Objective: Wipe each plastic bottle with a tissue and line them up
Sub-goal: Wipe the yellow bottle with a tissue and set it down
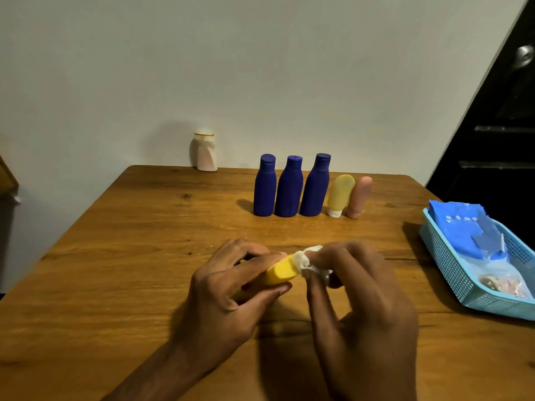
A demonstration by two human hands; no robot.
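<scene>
Left hand (228, 287) grips yellow bottle (282, 270), right hand (356, 287) pinches tissue (308, 263); blue bottles (289, 189) behind.

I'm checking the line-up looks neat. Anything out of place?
Yes: a white bottle stands alone at the table's far edge by the wall, apart from the row of three blue bottles and two tubes.

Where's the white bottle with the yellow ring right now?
In the head view, the white bottle stands alone at the table's far edge by the wall, left of and behind the row of three blue bottles.
</scene>
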